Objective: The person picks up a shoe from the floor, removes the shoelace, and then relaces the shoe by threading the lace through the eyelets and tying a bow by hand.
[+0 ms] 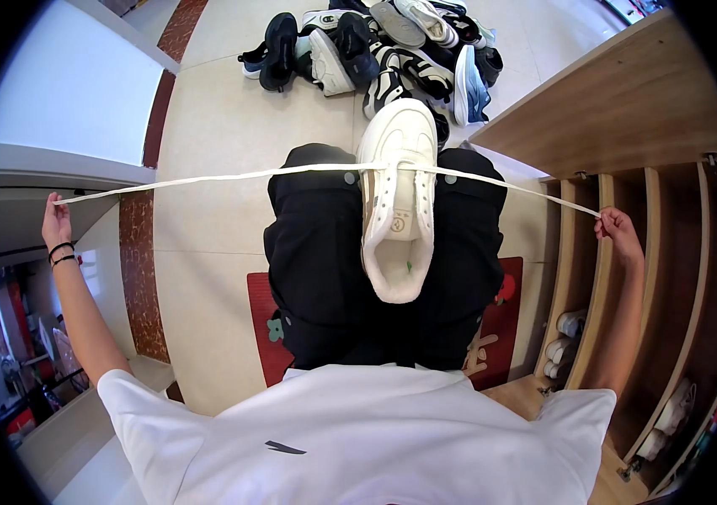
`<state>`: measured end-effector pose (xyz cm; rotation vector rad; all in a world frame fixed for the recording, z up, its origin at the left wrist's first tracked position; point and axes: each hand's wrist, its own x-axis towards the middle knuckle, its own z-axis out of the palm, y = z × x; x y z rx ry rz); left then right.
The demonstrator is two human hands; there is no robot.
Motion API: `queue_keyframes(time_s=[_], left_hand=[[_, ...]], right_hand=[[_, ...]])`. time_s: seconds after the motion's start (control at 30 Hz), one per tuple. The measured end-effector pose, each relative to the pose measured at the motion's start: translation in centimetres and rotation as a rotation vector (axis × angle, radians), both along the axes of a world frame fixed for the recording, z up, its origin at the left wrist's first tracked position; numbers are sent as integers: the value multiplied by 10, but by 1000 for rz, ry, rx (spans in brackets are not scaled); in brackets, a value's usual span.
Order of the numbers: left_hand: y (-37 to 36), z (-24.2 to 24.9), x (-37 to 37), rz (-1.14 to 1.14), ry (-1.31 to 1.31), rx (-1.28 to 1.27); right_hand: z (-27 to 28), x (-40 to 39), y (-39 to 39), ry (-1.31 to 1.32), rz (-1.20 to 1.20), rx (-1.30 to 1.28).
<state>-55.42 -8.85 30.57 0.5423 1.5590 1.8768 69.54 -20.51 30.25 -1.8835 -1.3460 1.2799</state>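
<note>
A white shoe [398, 202] rests between my black-trousered knees, toe pointing away from me and its opening toward me. A long white shoelace [232, 177] passes through the shoe's lowest eyelets and stretches out nearly straight to both sides. At the far left, my left hand [56, 220], with black bands on the wrist, pinches one end of the lace. My right hand [618, 230] is closed on the other end at the right, in front of the wooden cabinet. The upper eyelets hold no lace, and a small green mark shows inside the shoe.
A pile of shoes [375, 55] lies on the tiled floor ahead. To the right stands an open wooden shoe cabinet [602, 93] with shoes on its shelves. A red mat [262, 324] lies beneath my legs. A white panel [72, 93] is at the left.
</note>
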Motion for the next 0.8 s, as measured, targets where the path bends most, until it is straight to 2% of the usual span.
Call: queue_keyframes(time_s=[0.2,0.27,0.43,0.67,0.8], left_hand=[[11,9,31,-14,42,47],[15,6,11,-38,6,20],[18,6,17,-123,-41,50],[32,2,25,-125,-117,5],[32,1,44,-53,-169,21]], right_hand=[[4,21,-7,-27,-113,6],[5,33,-10,-45,-125,5],[11,62,-21,-62,-302,-60],[-1,98,-31,52,-340,-34],[0,101,-33,-57,-441,4]])
